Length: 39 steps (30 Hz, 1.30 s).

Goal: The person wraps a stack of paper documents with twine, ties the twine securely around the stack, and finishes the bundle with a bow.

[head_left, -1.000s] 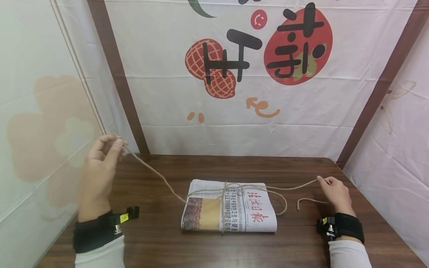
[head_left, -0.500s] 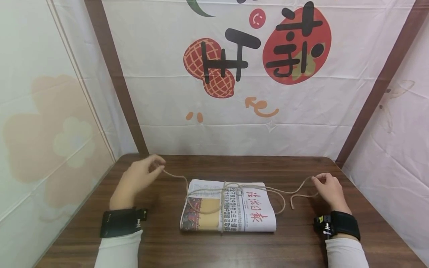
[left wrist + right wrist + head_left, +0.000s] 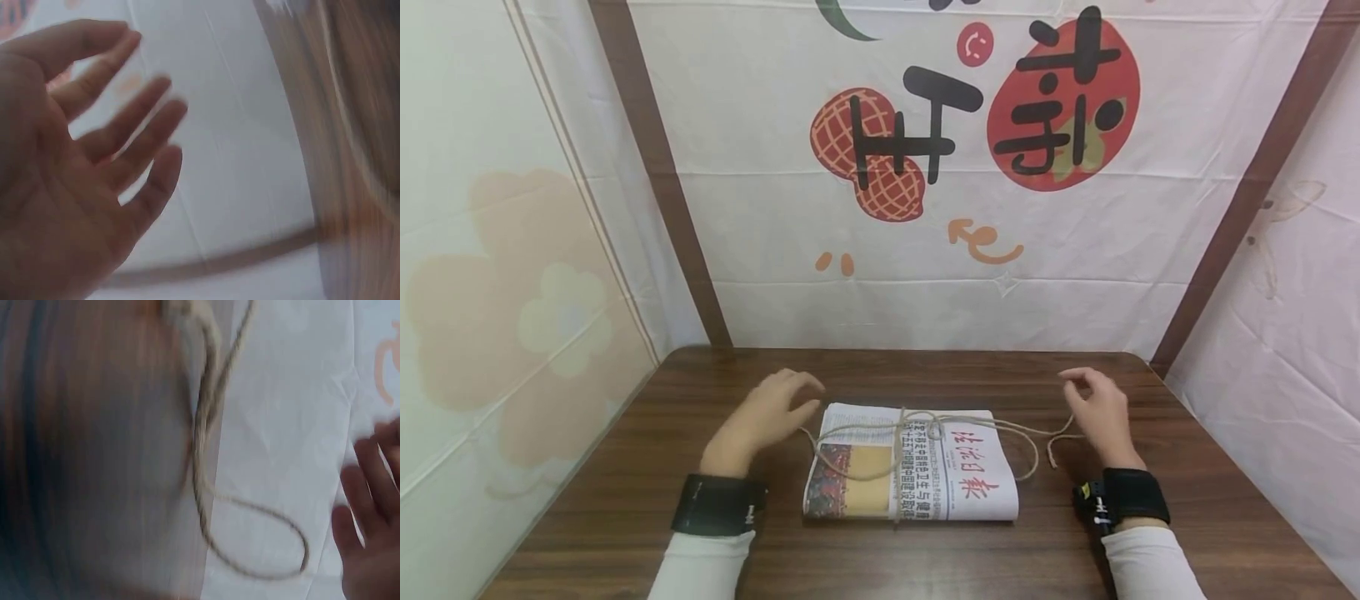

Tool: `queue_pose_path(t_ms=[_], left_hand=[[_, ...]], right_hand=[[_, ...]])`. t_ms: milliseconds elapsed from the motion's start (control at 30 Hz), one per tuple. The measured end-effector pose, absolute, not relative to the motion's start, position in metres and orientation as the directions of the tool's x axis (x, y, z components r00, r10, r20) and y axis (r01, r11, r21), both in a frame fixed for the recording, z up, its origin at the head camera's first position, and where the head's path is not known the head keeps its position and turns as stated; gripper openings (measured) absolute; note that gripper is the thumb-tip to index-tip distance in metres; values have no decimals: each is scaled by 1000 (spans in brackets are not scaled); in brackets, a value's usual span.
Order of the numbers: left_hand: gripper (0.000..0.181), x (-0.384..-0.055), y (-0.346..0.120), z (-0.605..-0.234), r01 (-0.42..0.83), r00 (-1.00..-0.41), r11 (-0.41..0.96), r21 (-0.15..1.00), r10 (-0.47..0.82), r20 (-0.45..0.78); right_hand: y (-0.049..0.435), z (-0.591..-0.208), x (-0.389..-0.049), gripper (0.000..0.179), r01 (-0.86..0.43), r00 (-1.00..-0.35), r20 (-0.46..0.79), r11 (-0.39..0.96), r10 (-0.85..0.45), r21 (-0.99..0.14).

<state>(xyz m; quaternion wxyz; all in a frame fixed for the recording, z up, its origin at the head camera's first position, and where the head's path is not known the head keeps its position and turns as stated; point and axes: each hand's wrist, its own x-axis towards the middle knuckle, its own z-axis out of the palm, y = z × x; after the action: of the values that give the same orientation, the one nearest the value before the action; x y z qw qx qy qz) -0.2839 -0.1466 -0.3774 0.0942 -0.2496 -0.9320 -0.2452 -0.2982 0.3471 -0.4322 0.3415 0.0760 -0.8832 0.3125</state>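
A folded bundle of newspapers (image 3: pixel 981 492) lies on the table, with a tan twine (image 3: pixel 872 477) round its middle and crossed in loops on top. My left hand (image 3: pixel 769 412) hovers at the bundle's left edge, above a loose end of the twine. In the left wrist view the left hand (image 3: pixel 81 150) has relaxed, spread fingers with nothing between them. To the right of the bundle my right hand (image 3: pixel 1099 412) is over the other twine end, its fingers loosely bent. The right wrist view shows the twine (image 3: pixel 203 444) apart from the right hand's fingers (image 3: pixel 369 487).
The brown wooden table (image 3: pixel 880 562) reaches back to a white printed cloth (image 3: pixel 850 308). Pale cloth sides (image 3: pixel 512 375) stand at left and right. Both wrists wear black camera straps (image 3: pixel 718 504).
My left hand has let go of its twine end and moved right and down to the bundle. The right hand has released its end and shifted slightly left. The twine now lies slack.
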Motion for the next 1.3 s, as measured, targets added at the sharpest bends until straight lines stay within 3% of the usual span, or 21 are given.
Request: queue_pose_path(t_ms=[167,267,400,600,867,1300], left_hand=[[24,-271,-97,-378,580,-783,607,543,600,166],[32,-261,-73,-379,567,-768,615,548,636,81],[39,-254,-56,-387,522,-789,667,531,615,4],[34,-252,-53,-396,488,-823,732,476,567,-27],[12,-257,-56,-398,566,-781,700,436,625,9],[7,-258,-76,-371,624,-698,508,594,704,132]], right_hand=[[328,-439,-305,20,-340,-923,346,781,-170,-525],[318,-440,-305,25,-334,-942,179,773,-282,-539],[310,-438,-303,26,-312,-943,78,775,-324,-550],[308,-436,-301,24,-312,-937,39,783,-347,-539],[310,-434,-300,17,-280,-944,6,795,-329,-538],[314,-437,-301,14,-301,-941,31,794,-336,-528]])
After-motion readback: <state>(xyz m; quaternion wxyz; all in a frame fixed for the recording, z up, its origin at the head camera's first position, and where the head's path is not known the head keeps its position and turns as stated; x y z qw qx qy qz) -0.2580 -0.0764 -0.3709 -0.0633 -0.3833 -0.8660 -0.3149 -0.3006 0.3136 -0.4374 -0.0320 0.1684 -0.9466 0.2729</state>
